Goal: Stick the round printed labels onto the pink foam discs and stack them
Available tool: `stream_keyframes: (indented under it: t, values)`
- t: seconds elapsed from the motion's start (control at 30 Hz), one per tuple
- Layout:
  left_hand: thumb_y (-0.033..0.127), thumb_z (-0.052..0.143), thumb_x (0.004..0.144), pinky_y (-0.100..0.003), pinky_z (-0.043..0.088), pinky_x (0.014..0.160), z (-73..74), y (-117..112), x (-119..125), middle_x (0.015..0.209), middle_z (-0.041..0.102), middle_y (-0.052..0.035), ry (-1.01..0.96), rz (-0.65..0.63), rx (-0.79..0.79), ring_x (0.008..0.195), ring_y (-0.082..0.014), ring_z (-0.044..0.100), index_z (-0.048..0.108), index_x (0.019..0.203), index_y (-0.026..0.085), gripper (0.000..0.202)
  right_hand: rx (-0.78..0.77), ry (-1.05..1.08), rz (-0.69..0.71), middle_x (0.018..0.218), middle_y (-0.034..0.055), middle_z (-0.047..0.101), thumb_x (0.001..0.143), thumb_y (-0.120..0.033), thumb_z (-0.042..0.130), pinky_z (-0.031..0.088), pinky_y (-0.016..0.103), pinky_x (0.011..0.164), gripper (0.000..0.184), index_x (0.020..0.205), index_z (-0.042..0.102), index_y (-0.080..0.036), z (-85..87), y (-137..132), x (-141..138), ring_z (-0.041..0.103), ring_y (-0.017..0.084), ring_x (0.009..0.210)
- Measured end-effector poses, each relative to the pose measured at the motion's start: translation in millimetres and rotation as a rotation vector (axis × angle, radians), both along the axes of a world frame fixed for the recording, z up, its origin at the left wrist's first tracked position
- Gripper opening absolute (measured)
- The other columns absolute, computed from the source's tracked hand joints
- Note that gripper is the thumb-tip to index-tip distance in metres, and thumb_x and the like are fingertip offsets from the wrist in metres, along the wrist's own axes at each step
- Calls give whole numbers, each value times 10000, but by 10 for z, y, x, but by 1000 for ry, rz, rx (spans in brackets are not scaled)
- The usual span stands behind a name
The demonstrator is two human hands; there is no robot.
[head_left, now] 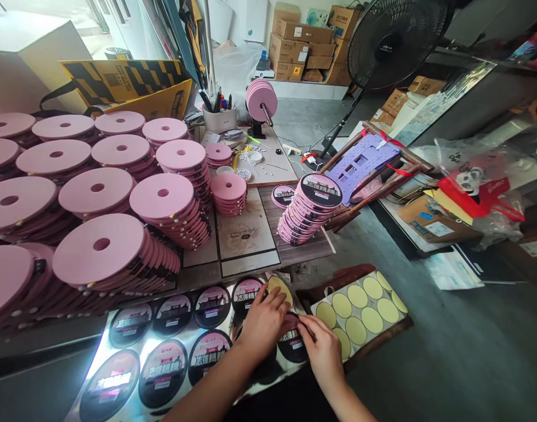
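Nearest, left hand (265,319) touches a yellow disc (281,286), right hand (325,347) the edge of a round label (291,347), over a silvery sheet (104,341); I cannot tell whether either grips. Pink spools (108,200) stand left.

Black fan (386,46), upper right; cardboard boxes (289,50) stacked, top centre; panda-printed red bag (482,199), right side; pale pen cup (220,122), upper middle.

upper-left daylight, glare on sticker sheet (230,326), stretched edges
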State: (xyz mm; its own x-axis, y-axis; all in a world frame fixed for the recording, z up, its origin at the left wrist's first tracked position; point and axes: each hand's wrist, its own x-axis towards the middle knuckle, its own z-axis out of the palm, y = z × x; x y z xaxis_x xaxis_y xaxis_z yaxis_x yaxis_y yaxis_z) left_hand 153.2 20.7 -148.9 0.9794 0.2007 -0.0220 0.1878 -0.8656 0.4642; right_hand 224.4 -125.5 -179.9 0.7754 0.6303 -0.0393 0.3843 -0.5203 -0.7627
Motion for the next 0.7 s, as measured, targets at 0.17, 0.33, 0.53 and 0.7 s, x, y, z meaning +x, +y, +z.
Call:
stream_keyframes:
  t: [0.17, 0.33, 0.53, 0.7]
  values:
    - [293, 594, 782, -440, 233, 1054, -14, 0, -1, 1130, 619, -78, 13, 8, -10, 1161, -239, 478, 611, 986, 159, 245, 21, 49, -2, 886, 116, 687, 813, -298, 492, 492, 411, 782, 231, 834, 692, -185, -9, -4, 19, 632, 263, 835]
    - [304, 609, 771, -421, 224, 1056, -3, 4, 2, 1069, 637, -47, -8, 11, -8, 1135, -221, 487, 607, 973, 180, 237, 148, 298, -10, 997, 124, 664, 755, -293, 575, 482, 387, 854, 246, 937, 666, -155, -88, 25, 86, 611, 251, 949]
    - [324, 578, 794, -437, 254, 1031, -16, -5, 17, 1032, 631, -34, 20, 1, 43, 1075, -203, 510, 581, 1039, 202, 274, 191, 349, 50, 1182, 116, 590, 789, -312, 549, 406, 415, 959, 337, 1098, 622, -198, -246, 36, 101, 531, 248, 1106]
    - [322, 583, 792, -434, 254, 1038, -12, -8, 14, 969, 628, -22, 22, 14, 58, 1038, -191, 525, 623, 940, 201, 195, 241, 325, 70, 999, 107, 637, 778, -299, 578, 480, 378, 851, 199, 918, 687, -207, -185, 99, 109, 597, 239, 953]
